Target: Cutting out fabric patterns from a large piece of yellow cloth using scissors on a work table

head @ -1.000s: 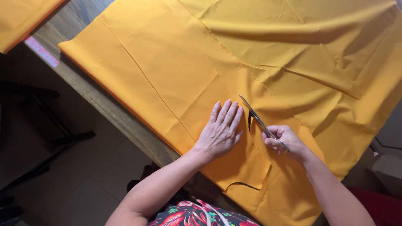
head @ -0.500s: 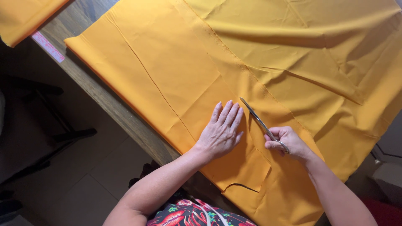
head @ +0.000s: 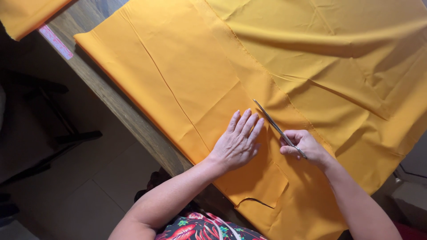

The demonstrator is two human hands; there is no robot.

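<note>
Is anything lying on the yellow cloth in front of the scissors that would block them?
Nothing visible does. The scissors in the right hand point across bare yellow cloth; the left hand lies flat beside the blades, not ahead of them.

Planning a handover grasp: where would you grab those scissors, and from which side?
Take the scissors by the handle end, which sits inside the right hand; the thin closed blades point up and away across the orange fabric. Come from the near right, along the blade line, probably safest since the left hand lies flat just left of the blades.
</note>
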